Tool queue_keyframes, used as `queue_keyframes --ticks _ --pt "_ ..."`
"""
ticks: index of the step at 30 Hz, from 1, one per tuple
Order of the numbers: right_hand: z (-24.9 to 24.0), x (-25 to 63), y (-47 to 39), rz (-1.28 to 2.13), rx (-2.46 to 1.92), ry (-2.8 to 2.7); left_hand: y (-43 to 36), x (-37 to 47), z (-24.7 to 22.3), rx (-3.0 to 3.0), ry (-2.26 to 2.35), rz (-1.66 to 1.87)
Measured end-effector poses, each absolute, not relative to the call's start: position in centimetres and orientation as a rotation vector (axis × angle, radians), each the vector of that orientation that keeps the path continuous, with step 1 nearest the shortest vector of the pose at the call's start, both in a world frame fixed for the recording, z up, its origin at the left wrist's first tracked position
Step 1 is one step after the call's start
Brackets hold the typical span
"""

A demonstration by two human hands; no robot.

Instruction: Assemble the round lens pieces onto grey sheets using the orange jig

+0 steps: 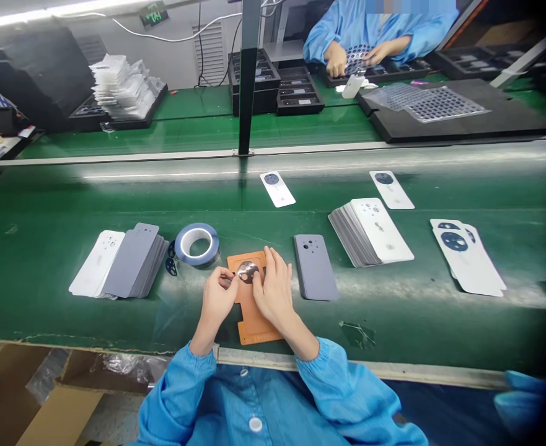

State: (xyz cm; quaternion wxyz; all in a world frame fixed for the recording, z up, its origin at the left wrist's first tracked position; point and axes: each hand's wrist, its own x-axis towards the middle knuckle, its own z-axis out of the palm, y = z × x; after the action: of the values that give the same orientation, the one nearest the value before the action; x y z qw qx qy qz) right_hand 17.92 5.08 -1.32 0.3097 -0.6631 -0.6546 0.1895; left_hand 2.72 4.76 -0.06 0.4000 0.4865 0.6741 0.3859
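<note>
Fingers of the left hand [219, 296] pinch together at nine o'clock of the round piece [246, 271]; the right hand [275, 292] spreads its own at three. Best hold the orange plate [255, 325] steady.

A dark post [248, 80] stands on a pale rail [161, 156] running across the green desk [35, 254]. Behind the post, just left, is a light grey wall [173, 71] with a louvred vent [210, 52]; farther left glows a strip light [35, 15]. Nearer than the post, also leftward, pale floor [119, 418] shows below.
</note>
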Motion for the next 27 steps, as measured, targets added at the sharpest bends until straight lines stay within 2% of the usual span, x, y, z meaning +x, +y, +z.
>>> queue_keyframes --ticks 9,17,27 --pt "-0.9 17.9 4.6 0.685 -1.609 -1.636 3.9 3.1 0.2 1.276 1.613 1.017" --pt "0.4 21.9 5.8 1.075 -1.257 -1.521 3.8 1.5 0.9 1.343 1.475 0.959" --pt "2.2 20.8 8.1 1.020 -1.396 -1.749 4.5 0.9 1.8 1.360 1.422 0.822"
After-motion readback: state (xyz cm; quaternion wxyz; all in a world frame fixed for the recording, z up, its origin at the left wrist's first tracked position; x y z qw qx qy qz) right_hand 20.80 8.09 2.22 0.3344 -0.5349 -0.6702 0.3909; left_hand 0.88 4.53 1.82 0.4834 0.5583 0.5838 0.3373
